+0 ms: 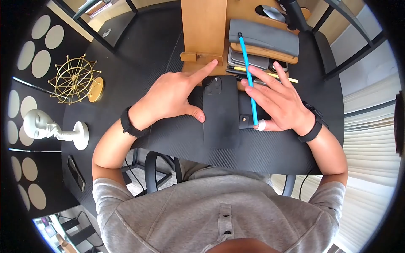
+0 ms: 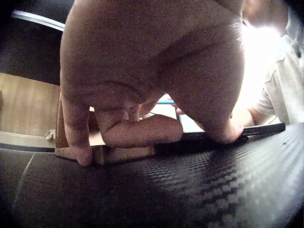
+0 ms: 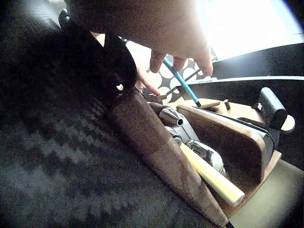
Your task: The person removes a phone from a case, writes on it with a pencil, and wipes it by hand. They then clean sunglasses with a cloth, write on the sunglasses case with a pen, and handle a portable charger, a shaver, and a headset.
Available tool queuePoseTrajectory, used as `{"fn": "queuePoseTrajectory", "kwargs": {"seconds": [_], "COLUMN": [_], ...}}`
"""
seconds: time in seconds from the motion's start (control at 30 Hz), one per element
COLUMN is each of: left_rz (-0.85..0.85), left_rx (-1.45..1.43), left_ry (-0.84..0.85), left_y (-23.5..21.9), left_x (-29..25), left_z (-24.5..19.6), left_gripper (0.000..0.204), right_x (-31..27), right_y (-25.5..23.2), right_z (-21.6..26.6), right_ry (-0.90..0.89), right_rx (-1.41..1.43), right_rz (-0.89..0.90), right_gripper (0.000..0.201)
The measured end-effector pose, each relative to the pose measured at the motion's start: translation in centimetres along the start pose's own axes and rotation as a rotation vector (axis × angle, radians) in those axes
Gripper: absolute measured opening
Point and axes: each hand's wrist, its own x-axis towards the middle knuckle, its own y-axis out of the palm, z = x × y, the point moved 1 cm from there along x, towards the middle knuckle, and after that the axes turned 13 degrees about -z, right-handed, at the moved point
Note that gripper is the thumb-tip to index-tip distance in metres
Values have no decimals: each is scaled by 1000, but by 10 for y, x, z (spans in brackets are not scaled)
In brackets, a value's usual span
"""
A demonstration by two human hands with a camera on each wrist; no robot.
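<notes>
A black phone (image 1: 220,114), its camera block uppermost, lies face down on the dark desk in the head view. My left hand (image 1: 168,95) is at its left; the thumb (image 1: 197,114) is right at the phone's edge. Its index finger stretches forward to the lip of a wooden stand (image 1: 204,29). In the left wrist view, other fingers (image 2: 142,131) bend low over the desk. My right hand (image 1: 278,101) holds a light blue pencil (image 1: 246,59) between its fingertips and thumb, which has a white wrap. A black strap (image 1: 245,121) with a metal snap lies beside that thumb.
Behind my right hand, a wooden organizer (image 3: 190,190) holds a yellow pencil (image 3: 213,175) and metallic items. A grey case (image 1: 263,33) lies at its back. At left are a gold wheel ornament (image 1: 74,78), a white face sculpture (image 1: 80,135) and a dark flat device (image 1: 76,173).
</notes>
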Motion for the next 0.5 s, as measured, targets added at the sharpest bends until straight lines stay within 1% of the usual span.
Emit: {"fn": "queuePoseTrajectory", "kwargs": {"seconds": [0.17,0.37,0.5], "left_rz": [36,-8,42], "left_rx": [9,9,33], "left_ry": [-26,19,-33], "left_y": [-1,1,-3], "left_x": [1,0,2], "left_z": [-1,0,-3], "left_gripper": [138,138,138], "right_x": [0,-1,1], "right_y": [1,1,-2], "right_z": [1,0,0], "right_ry": [-6,-7,-8], "right_rx": [1,9,8], "right_rz": [-10,-13,0], "right_gripper": [69,69,70]}}
